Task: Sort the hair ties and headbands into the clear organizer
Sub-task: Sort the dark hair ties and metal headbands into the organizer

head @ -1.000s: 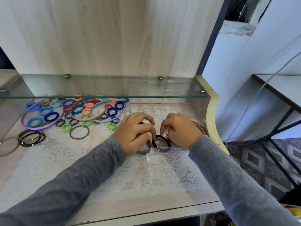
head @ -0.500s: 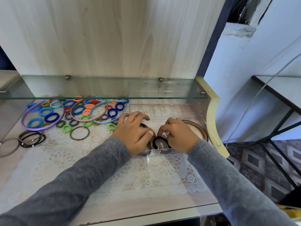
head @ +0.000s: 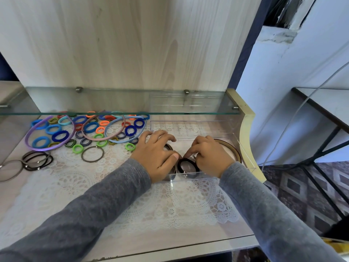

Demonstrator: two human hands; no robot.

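Observation:
The clear organizer (head: 190, 127) stands at the right on the lace cloth. My left hand (head: 156, 156) rests over its front left part with fingers spread, covering a dark ring (head: 169, 146); its thumb touches a black hair tie (head: 181, 168) lying in the front compartment. My right hand (head: 209, 157) is curled beside it, fingertips pinching the top of that black tie. A brown headband (head: 233, 149) curves along the organizer's right side. Several coloured hair ties (head: 90, 127) and purple (head: 28, 138), pink (head: 85, 136) and blue (head: 106, 133) headbands lie at the back left.
A glass shelf (head: 113, 103) hangs low over the back of the desk. Thin black ties (head: 37, 159), a brown thin tie (head: 92, 154) and a grey ring (head: 9, 170) lie at the left. The desk ends just right of the organizer, at a cream edge (head: 247, 129).
My left hand's fingers have uncurled and spread flatter over the organizer. My right hand has drawn nearer and lower, uncovering more of the brown headband.

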